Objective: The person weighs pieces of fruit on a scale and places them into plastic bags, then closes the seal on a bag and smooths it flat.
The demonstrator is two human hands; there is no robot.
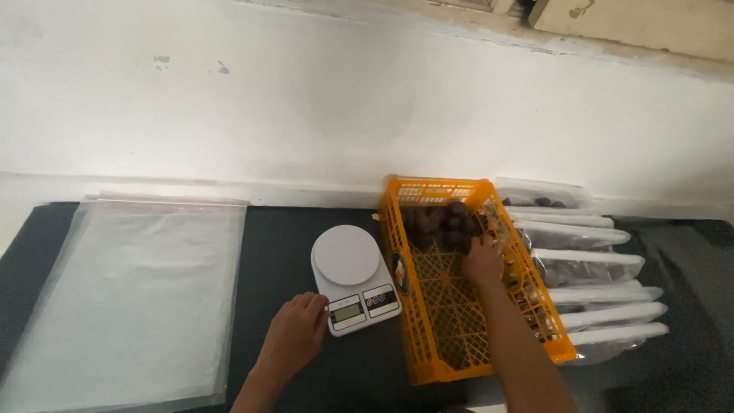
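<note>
My right hand (483, 262) reaches into an orange plastic crate (413, 329) and rests on the dark brown dates (440, 223) piled at its far end; whether it grips any is hidden. My left hand (294, 335) lies on the black tabletop with its fingers touching the front left corner of a white digital kitchen scale (348, 268), beside its small display. The scale's round plate carries nothing.
A stack of clear plastic bags (130, 291) lies flat at the left. Right of the crate, several filled, sealed bags of dates (589, 268) overlap in a row. A white wall (344, 99) stands behind the table.
</note>
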